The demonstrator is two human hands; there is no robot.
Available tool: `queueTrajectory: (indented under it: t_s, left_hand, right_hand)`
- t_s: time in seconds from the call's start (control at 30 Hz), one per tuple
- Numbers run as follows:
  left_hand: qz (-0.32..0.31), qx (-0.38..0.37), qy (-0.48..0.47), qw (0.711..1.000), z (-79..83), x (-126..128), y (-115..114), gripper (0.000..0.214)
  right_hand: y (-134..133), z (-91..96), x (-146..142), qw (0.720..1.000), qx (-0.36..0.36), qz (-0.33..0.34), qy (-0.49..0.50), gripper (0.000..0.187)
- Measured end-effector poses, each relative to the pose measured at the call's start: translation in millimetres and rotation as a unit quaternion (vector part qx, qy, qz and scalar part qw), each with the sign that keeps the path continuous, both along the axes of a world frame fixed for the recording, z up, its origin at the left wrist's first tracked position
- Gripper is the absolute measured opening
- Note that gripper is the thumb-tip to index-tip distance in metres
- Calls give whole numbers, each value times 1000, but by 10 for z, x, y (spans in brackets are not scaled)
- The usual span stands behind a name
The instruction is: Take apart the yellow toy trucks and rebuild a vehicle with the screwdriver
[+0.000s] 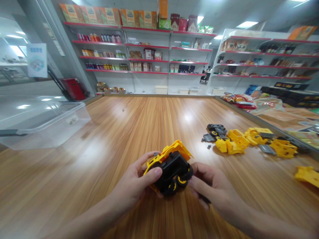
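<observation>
A yellow and black toy dump truck (174, 166) is tilted above the table, its black underside and yellow-hubbed wheels turned toward me. My left hand (139, 179) grips it by the front end, thumb across the black chassis and fingers behind the yellow cab. My right hand (211, 186) is closed at the other end, thumb and forefinger at a black rear wheel (188, 171). Under the lower fingers of that hand shows a dark piece (204, 198), mostly hidden, whose kind I cannot make out.
Yellow toy body parts (235, 141) and dark grey chassis parts (216, 127) lie to the right on the wooden table (119, 139). Another yellow part (307, 176) sits near the right edge. A clear plastic bin (72, 127) stands left; packaged goods (245, 101) lie beyond the right edge.
</observation>
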State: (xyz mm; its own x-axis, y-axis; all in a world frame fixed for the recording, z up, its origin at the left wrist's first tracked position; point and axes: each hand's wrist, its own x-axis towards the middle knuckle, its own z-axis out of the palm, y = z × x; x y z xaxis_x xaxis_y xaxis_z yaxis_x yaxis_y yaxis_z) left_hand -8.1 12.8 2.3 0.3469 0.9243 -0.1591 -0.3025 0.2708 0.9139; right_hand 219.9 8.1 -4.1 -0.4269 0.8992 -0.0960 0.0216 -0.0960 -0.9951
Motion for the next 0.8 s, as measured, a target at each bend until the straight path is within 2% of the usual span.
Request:
queueTrajectory:
  t_s: [0.1, 0.2, 0.33, 0.43, 0.63, 0.8]
  left_hand:
    - [2, 0, 3, 1000, 0, -3, 4, 58]
    - [4, -1, 11, 1000, 5, -7, 3, 58]
    - [11, 6, 33, 999, 33, -13, -5, 57]
    - [4, 5, 35, 999, 55, -17, -7, 57]
    - [35, -9, 3, 999, 58, 14, -18, 51]
    - [20, -40, -25, 999, 84, 41, -32, 55]
  right_hand:
    - [-6, 16, -9, 1000, -1, 3, 20, 27]
    - [-15, 29, -6, 997, -51, 2, 64, 25]
    - [-8, 44, -1, 993, -93, -16, 76, 38]
    - [4, 71, -9, 997, -67, 3, 35, 42]
    - [4, 103, -12, 998, -48, -3, 32, 33]
    - [5, 86, -8, 999, 34, -21, 1, 27]
